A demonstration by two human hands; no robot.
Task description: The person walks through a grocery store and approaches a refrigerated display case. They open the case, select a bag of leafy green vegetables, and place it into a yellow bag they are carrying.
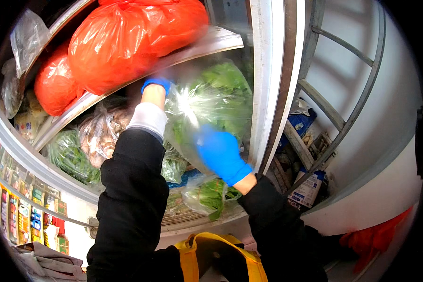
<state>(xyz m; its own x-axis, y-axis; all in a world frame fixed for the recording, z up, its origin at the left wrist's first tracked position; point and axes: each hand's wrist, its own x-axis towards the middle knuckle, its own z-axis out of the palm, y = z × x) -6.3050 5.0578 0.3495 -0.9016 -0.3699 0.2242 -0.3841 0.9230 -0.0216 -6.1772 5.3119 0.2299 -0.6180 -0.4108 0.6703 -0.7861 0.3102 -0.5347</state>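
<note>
A large transparent plastic bag of leafy greens (225, 95) fills the right part of the lower shelf and is partly blurred. My right hand (220, 153), in a blue glove, grips the near side of this bag; its fingertips are blurred. My left hand (157, 84), gloved in blue too, reaches in at the bag's left side, just under the upper shelf edge. Its fingers are blurred and mostly hidden, so their hold does not show. Left of that arm lie a bag of mushrooms (100, 132) and a bag of green vegetables (72, 155).
Red plastic bags (116, 46) bulge over the upper shelf's edge (218, 42). Smaller bagged greens (211, 195) lie at the front. A white upright frame (268, 70) bounds the right side, with a metal ladder (324, 102) beyond it. Packaged goods (24, 215) line shelves at lower left.
</note>
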